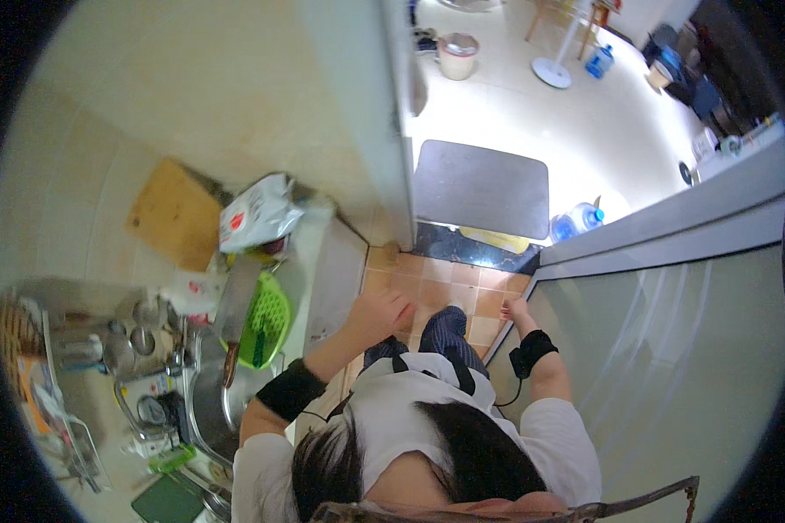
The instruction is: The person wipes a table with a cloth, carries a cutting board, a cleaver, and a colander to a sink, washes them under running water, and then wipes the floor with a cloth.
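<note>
My left hand (pixel 383 312) is raised in front of my body over the tiled floor (pixel 435 274), its fingers loosely curled; no object shows in it. My right hand (pixel 515 310) hangs low beside the frame of the glass door, fingers bent, and whether it holds anything is too small to tell. Black bands wrap both forearms. Left of my left hand, on the counter, lie a green plastic basket (pixel 268 320), a cleaver (pixel 234 320) with a wooden handle and a silvery plastic bag (pixel 258 212).
Ahead are a dark stone threshold (pixel 441 245), a grey mat (pixel 484 186) and a large blue water bottle (pixel 577 222). A glass sliding door (pixel 680 340) stands at right. A steel sink (pixel 212 399) and wooden cutting board (pixel 173 216) are at left. Farther off stands a lidded bin (pixel 458 62).
</note>
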The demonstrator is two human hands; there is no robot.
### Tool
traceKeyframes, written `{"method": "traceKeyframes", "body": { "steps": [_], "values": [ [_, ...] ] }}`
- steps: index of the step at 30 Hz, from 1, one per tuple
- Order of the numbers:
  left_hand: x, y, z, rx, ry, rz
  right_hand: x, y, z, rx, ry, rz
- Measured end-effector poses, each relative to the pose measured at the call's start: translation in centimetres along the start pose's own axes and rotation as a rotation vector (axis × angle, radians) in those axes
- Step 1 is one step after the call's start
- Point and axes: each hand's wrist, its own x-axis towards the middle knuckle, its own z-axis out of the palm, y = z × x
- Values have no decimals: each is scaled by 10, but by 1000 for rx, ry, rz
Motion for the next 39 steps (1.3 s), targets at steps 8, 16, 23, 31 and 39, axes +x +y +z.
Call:
{"method": "traceKeyframes", "body": {
  "steps": [8, 16, 23, 31, 39],
  "values": [
    [190, 30, 100, 18, -139, 131, 53, 3, -99, 233, 234, 128],
    [331, -1, 167, 49, 14, 49, 112, -150, -128, 184, 94, -315],
    [453, -70, 184, 41, 191, -314, 169, -446, -128, -465, 166, -939],
    [483, -157, 109, 150, 296, -616, 69, -729, 67, -457, -569, -1445],
    [435, -207, 99, 38, 132, -885, -139, -798, 268, -144, -1544, -1784]
  ]
}}
